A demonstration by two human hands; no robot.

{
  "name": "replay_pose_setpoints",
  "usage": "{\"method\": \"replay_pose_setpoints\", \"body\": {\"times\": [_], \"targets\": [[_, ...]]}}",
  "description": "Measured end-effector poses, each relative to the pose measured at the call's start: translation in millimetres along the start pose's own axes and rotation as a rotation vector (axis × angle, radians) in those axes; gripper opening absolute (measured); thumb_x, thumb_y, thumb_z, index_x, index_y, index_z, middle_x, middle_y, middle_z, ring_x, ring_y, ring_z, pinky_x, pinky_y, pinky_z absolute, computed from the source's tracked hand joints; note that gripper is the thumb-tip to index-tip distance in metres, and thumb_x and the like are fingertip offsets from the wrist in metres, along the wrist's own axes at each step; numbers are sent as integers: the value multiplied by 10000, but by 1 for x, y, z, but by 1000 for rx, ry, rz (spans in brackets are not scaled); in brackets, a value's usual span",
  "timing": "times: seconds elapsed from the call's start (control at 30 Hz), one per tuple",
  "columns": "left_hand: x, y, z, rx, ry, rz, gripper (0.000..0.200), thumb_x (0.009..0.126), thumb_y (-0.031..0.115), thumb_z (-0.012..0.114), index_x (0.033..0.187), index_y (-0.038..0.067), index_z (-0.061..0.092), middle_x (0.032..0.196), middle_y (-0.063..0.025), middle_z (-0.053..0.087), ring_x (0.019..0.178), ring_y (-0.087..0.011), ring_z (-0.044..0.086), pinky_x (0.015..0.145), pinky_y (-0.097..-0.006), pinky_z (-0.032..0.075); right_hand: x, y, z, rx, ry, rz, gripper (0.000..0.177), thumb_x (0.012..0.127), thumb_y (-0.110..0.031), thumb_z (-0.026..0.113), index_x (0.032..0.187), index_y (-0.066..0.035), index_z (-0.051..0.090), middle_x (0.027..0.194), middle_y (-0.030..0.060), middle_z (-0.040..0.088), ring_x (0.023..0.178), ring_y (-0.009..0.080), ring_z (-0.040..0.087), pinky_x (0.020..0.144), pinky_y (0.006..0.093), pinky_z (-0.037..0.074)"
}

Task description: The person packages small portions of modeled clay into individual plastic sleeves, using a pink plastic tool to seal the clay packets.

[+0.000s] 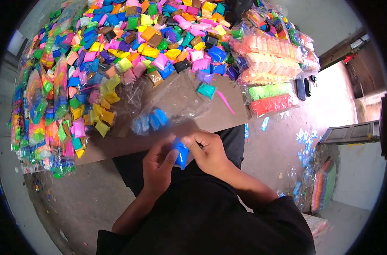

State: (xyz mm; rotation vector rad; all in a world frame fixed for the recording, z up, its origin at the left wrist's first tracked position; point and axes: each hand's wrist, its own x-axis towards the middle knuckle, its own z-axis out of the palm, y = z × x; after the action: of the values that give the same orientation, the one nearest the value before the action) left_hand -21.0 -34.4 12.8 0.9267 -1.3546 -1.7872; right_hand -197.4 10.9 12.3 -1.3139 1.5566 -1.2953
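Observation:
A small blue packet (181, 154), glossy like plastic wrap, is between my two hands in front of my body, just off the table's near edge. My left hand (159, 163) grips its left side, thumb on top. The thumb and fingers of my right hand (205, 149) pinch its upper right corner. Just beyond my hands, a clear plastic bag (176, 100) lies on the table with several blue packets (155, 120) at its near end. A teal packet (206, 90) lies by the bag's right side.
A large heap of colourful packets (159, 46) covers the far part of the table (231, 117). Filled clear bags (36, 110) line the left side. Bags of pink, green and red packets (272, 102) stand at the right, beside a dark phone-like object (300, 89). Blue scraps (306, 148) litter the floor.

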Motion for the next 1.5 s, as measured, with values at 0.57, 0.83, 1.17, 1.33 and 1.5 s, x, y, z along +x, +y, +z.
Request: {"method": "replay_pose_setpoints", "body": {"times": [0.57,0.83,1.17,1.33,1.5], "targets": [[-5,-1,-5,42,138,-35,327,957,90,714,1251,-20,625,1160,-72,652,1056,-133,607,945,-275,483,-6,-7,0,583,-259,243,160,934,-14,705,1088,2,666,1001,34,680,920,84,619,826,273,514],[-4,0,-1,176,126,63,307,966,90,706,1244,-19,635,1135,-76,670,1003,-125,628,918,-277,510,-6,-16,-2,183,-152,219,86,921,-46,726,982,6,694,880,75,674,818,110,637,729,297,512],[-1,-5,-4,-176,106,-156,311,1015,128,643,1286,-20,601,1138,-90,672,979,-127,648,875,-275,542,-8,7,16,329,9,93,61,932,-1,700,885,3,662,805,24,669,715,68,612,629,230,453],[1,-7,0,-82,94,-12,309,1040,141,598,1302,-22,575,1090,-102,678,921,-129,664,786,-280,577,-7,0,16,296,-17,123,91,932,-20,698,884,26,635,802,85,641,731,143,635,643,315,501],[3,-6,-11,-48,-4,-143,333,1052,181,574,1309,-29,553,1068,-123,680,875,-143,677,755,-299,591,-5,11,18,92,0,-34,175,1005,-115,641,904,27,631,830,62,645,678,117,576,650,317,498]]}}
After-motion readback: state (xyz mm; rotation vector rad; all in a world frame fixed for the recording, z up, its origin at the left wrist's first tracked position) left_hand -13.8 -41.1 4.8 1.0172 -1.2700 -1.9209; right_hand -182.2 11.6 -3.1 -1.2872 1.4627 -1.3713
